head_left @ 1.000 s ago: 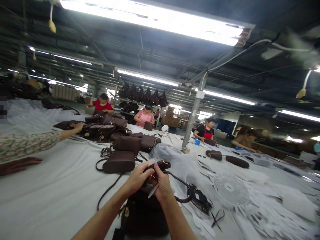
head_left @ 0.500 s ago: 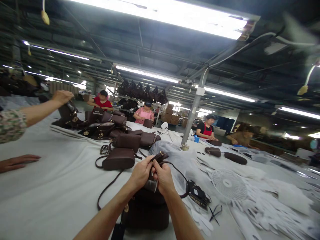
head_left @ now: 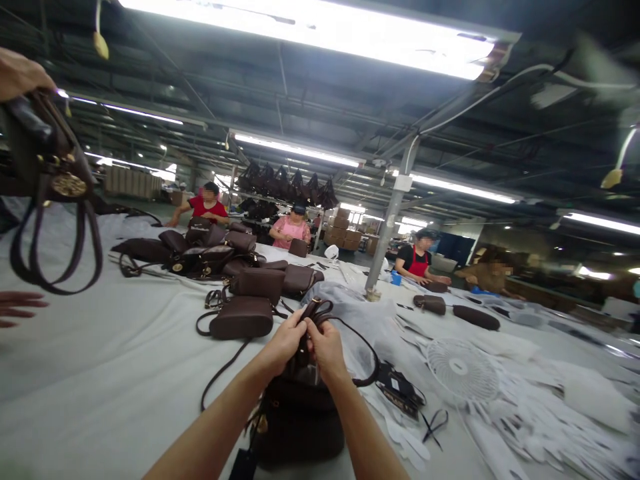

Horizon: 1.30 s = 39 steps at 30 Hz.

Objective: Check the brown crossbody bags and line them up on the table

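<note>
A dark brown handbag [head_left: 300, 430] stands upright on the white-covered table right in front of me. My left hand [head_left: 287, 343] and my right hand [head_left: 326, 348] meet above its top, fingers pinched on the bag's brown strap [head_left: 320, 308]. Part of the strap loops out to the right past my right wrist, and another length trails to the left. A black tag [head_left: 243, 465] hangs at the bag's lower left. My fingertips partly hide the piece of strap between them.
Several brown bags [head_left: 242, 318] lie piled beyond my hands. At the left, a co-worker's hand [head_left: 23, 73] holds up a brown bag [head_left: 55, 160]. A white fan [head_left: 463, 370], white paper pieces [head_left: 545, 427] and a metal post [head_left: 387, 233] stand or lie to the right. Other people work across the table.
The co-worker's hand at the left has lifted a bag off the pile and brought it nearer, up and left. My hands stay on the strap, with small finger movement.
</note>
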Tool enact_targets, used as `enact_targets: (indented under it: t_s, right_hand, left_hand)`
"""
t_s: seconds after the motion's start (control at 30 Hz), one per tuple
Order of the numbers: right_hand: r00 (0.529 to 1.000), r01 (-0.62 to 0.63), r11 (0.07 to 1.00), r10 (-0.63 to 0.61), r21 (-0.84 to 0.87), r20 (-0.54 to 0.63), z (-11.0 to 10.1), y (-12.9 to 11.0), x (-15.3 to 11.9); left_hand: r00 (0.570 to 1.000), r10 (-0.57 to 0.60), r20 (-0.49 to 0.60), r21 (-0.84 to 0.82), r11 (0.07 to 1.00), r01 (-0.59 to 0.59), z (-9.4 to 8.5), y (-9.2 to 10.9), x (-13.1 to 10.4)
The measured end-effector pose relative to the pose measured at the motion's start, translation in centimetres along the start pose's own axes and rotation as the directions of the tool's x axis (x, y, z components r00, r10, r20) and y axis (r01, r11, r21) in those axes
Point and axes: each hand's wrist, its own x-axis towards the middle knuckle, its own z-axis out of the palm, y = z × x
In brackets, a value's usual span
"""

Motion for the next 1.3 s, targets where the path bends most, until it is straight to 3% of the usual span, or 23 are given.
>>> enact_targets:
  t_s: [0.13, 0.27, 0.4, 0.5, 0.57, 0.63, 0.73, 0.87, 0.93, 1.03, 1.13, 1.3]
  right_hand:
    - [0.998, -0.051, 0.998, 0.053, -0.046, 0.04, -0.3, 0.0, 0.1]
    - [0.999, 0.015, 0.984, -0.007, -0.176, 0.047, -0.7, -0.2, 0.4]
    - [0.996, 0.027, 0.963, -0.004, -0.267, 0.088, -1.2, -0.4, 0.1]
    - [0.993, 0.088, 0.941, -0.055, -0.328, 0.109, -1.8, -1.1, -0.9]
    - [0.981, 0.186, 0.911, -0.152, -0.369, 0.12, -2.2, -2.0, -1.9]
    - [0.967, 0.24, 0.899, -0.188, -0.365, 0.171, -2.6, -3.0, -2.7]
    - [0.943, 0.192, 0.96, -0.123, -0.202, 0.308, -3.1, -4.3, -3.5]
    - [0.893, 0.027, 0.995, -0.067, 0.097, 0.445, -3.8, -5.2, -3.7]
    - [0.902, -0.001, 0.994, -0.048, 0.113, 0.429, -4.0, -5.3, -3.6]
    - [0.943, 0.097, 0.995, -0.102, 0.033, 0.316, -4.0, -5.5, -3.4]
    - [0.956, 0.159, 0.987, -0.156, 0.008, 0.25, -3.8, -5.9, -3.3]
    - [0.973, 0.067, 0.993, -0.087, 0.1, 0.212, -3.6, -5.9, -3.4]
  left_hand:
    - [0.997, -0.051, 0.054, -0.073, 0.996, 0.055, -0.3, 0.4, -0.3]
    - [0.986, -0.118, 0.115, -0.141, 0.981, 0.133, -0.9, 0.6, -0.3]
    - [0.987, -0.125, 0.103, -0.141, 0.98, 0.139, -1.6, 0.2, 0.2]
    - [0.999, -0.019, 0.037, 0.072, 0.997, 0.016, -1.8, -0.3, 0.5]
    - [0.995, 0.1, 0.019, 0.264, 0.959, -0.101, -1.8, -0.4, 0.6]
    - [0.982, 0.188, 0.028, 0.354, 0.917, -0.185, -1.7, -0.3, 0.3]
    - [0.96, 0.264, 0.092, 0.395, 0.875, -0.279, -1.4, 0.0, -0.2]
    - [0.931, 0.33, 0.154, 0.427, 0.828, -0.364, -1.2, 0.1, -0.6]
    - [0.924, 0.35, 0.155, 0.443, 0.811, -0.382, -1.1, 0.2, -0.6]
    - [0.915, 0.374, 0.151, 0.471, 0.787, -0.399, -0.9, 0.4, -0.7]
    - [0.905, 0.409, 0.116, 0.509, 0.758, -0.408, -0.8, 0.6, -1.0]
    - [0.891, 0.452, 0.033, 0.487, 0.772, -0.409, -0.7, 0.4, -1.1]
